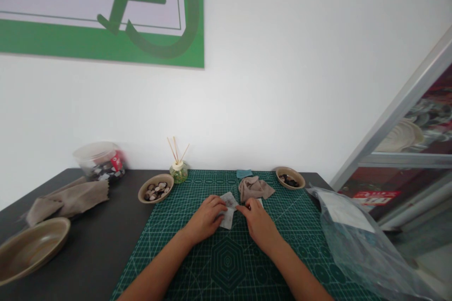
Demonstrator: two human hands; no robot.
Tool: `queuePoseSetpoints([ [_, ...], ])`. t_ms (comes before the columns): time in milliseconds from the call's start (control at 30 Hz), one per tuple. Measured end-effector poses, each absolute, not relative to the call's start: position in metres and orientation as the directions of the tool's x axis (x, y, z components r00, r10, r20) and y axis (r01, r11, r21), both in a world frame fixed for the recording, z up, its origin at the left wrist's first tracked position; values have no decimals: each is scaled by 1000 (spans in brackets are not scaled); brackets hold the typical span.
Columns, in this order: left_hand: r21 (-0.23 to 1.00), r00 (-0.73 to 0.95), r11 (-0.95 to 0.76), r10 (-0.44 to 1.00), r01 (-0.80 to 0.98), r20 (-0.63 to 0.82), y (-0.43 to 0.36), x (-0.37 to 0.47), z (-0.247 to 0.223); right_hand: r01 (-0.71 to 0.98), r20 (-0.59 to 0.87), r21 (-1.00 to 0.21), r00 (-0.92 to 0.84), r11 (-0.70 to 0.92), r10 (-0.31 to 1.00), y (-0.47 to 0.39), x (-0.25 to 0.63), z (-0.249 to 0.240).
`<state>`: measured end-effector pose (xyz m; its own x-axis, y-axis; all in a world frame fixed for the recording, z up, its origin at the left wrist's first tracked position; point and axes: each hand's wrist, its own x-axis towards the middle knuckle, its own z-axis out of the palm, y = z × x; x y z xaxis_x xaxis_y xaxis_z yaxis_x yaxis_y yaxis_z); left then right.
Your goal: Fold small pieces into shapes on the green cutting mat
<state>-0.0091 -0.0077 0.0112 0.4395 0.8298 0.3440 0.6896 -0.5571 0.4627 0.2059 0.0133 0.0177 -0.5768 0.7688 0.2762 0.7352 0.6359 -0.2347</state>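
Observation:
A small pale grey sheet (229,218) with faint markings, paper or thin cloth, lies between my hands over the green cutting mat (197,268). My left hand (206,216) has its fingers curled on the left edge of the sheet. At the right edge, my right hand (259,223) pinches it between thumb and bent fingers. A bit of white material (261,202) shows behind my right hand, partly hidden. Just beyond that hand lies a crumpled beige cloth (254,188), and a folded blue cloth (244,173) sits behind it.
Left stand a bowl of round dark-rimmed pieces (156,188), a reed diffuser (179,171), a clear tub (100,160), a brown cloth (70,200) and a bowl (35,247). Right are a bowl with dark pieces (290,178), a plastic bag (360,235) and a metal-framed cabinet (402,159).

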Motion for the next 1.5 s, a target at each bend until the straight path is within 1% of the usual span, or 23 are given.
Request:
queuePoseSetpoints([
  [233,467,496,-587,809,661,315,-12,-5,22,816,223,-173,-513,551,829,15,196,9],
  [367,490,550,-607,789,625,276,-15,-3,25,831,232,-129,-505,541,832,20,197,11],
  [433,503,572,-611,780,611,254,-16,-3,24,828,256,-133,-503,545,826,22,198,11],
  [533,501,548,-587,800,636,243,-15,-2,19,776,322,-218,-515,592,794,22,198,9],
  [633,490,479,-531,844,691,240,-14,-1,14,636,373,-381,-558,671,741,17,197,7],
  [700,507,440,-493,868,707,230,-13,-1,12,541,367,-475,-595,694,715,11,195,7],
  [767,535,423,-470,880,702,217,-13,-3,14,496,334,-523,-629,693,702,6,194,9],
  [900,574,470,-483,863,661,185,-13,-13,22,474,266,-544,-685,692,678,1,195,17],
  [967,612,511,-490,845,620,159,-14,-17,26,464,250,-552,-701,693,668,1,197,19],
  [1033,639,515,-473,846,607,137,-14,-18,28,456,245,-562,-705,690,666,2,198,20],
  [1133,632,496,-453,859,628,123,-15,-15,28,449,234,-582,-706,678,668,1,197,20],
  [1300,596,513,-492,845,635,151,-15,-6,23,409,228,-600,-736,687,637,-2,193,23],
  [1500,651,525,-481,839,587,146,-13,-11,20,393,226,-599,-753,698,617,-2,194,22],
])
